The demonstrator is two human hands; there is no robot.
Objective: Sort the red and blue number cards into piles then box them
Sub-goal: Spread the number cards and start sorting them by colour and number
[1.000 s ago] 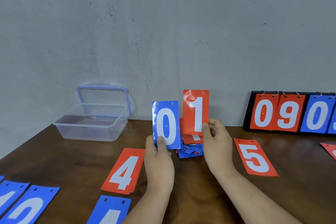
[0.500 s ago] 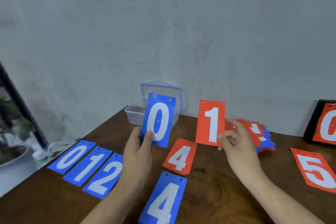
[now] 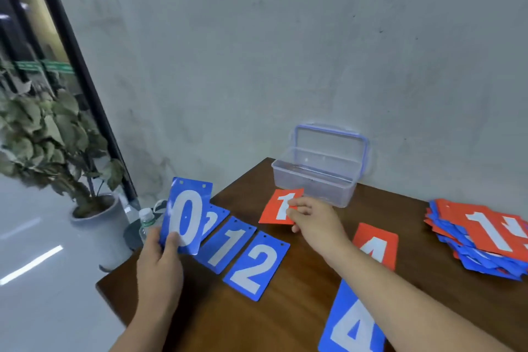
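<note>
My left hand (image 3: 160,266) pinches a blue 0 card (image 3: 187,216) by its lower edge, above another blue card (image 3: 213,221) lying at the table's left end. Beside that lie a blue 1 card (image 3: 228,243) and a blue 2 card (image 3: 255,264). My right hand (image 3: 314,223) holds a red 1 card (image 3: 278,206) low over the table, in front of the clear plastic box (image 3: 314,180), whose lid stands open. A red 4 card (image 3: 377,243) and a blue 4 card (image 3: 350,328) lie partly under my right forearm. A mixed heap of red and blue cards (image 3: 480,240) sits at the right.
The brown wooden table (image 3: 300,294) ends just left of the blue cards. Past that edge stand a potted plant (image 3: 57,151) and a water bottle (image 3: 145,221) on the floor. A grey wall runs behind the table.
The view has swung left. My left hand carried the blue 0 card left over the blue row. My right hand lowered the red 1 card toward the table near the box.
</note>
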